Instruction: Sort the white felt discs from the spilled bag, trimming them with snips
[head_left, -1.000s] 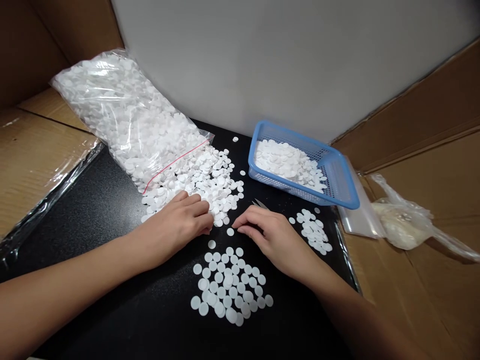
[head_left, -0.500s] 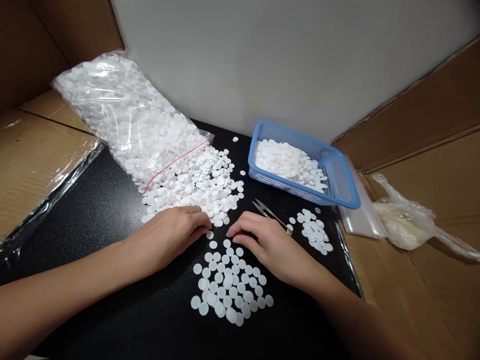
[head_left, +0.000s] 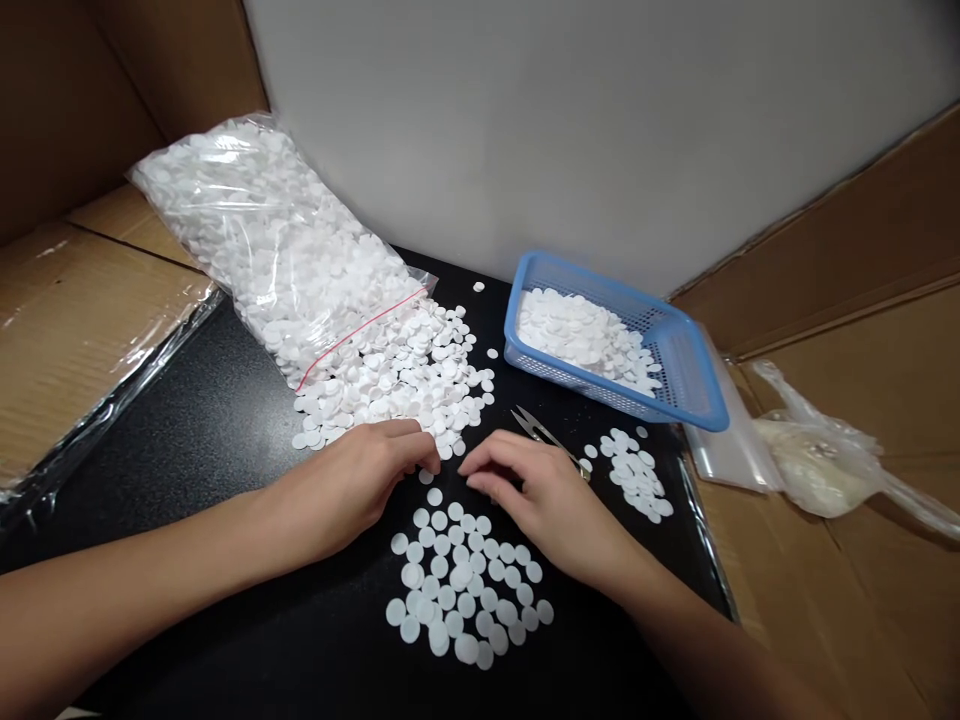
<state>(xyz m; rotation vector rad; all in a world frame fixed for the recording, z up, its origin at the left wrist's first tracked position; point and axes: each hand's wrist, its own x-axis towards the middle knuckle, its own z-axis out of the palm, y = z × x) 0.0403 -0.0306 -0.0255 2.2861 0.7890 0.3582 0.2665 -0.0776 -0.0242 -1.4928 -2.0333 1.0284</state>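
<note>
Working at the near edge of the loose heap of white discs (head_left: 397, 385), both hands sit low on the black counter (head_left: 210, 420). The left hand (head_left: 352, 490) lies palm down with its fingers curled, the tips at the heap's 6 o'clock rim and touching a single disc (head_left: 426, 477). The right hand (head_left: 547, 495) faces it from 3 o'clock, fingers bent, tips on the counter near that disc. Whether either hand pinches anything I cannot tell.

By my reading the step is drawing discs one by one out of the heap toward the flat cluster (head_left: 465, 580) at 6 o'clock of the hands. Lifting one would call for a fine fingertip slide or pinch, since they lie flat.

The discs look thin, round, matte and alike, overlapping in the heap and lying mostly singly in the cluster. The heap spills from a clear bag (head_left: 277, 250) at 11 o'clock. Snips (head_left: 544, 435) lie just behind the right hand, and a blue basket (head_left: 697, 400) sits at 2 o'clock.
</note>
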